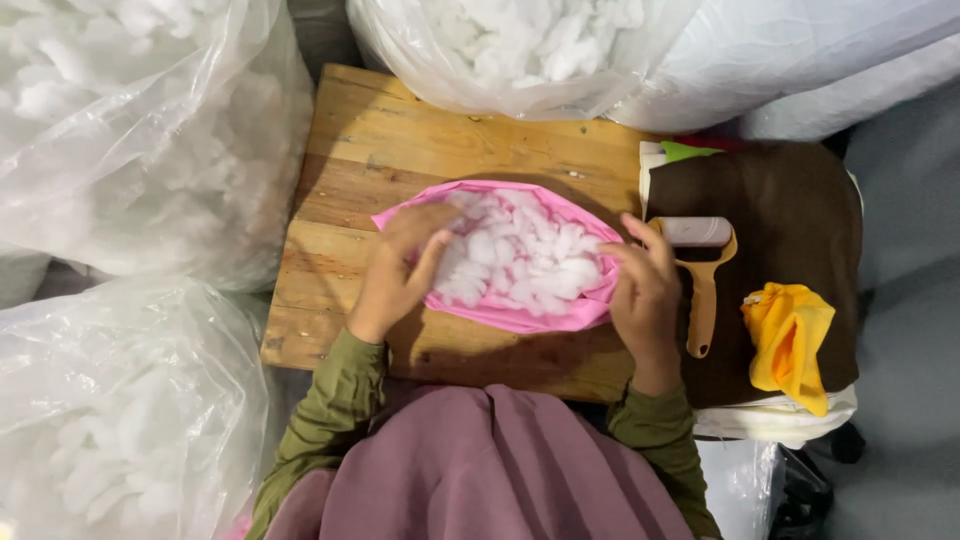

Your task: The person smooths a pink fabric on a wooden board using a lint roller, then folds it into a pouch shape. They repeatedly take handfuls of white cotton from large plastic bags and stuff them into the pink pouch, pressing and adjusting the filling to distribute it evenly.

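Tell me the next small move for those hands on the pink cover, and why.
Probably press the white stuffing deeper with the left hand while the right hand holds the pink cover open: the fill sits heaped at its mouth.

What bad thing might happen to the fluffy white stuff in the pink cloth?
1. The white stuffing is heaped in the open pink cover, so tufts may spill onto the wooden board.
2. The right hand works close to the lint roller; loose fluff might stick to it.
3. The left hand pressing in might push filling out the far edge.
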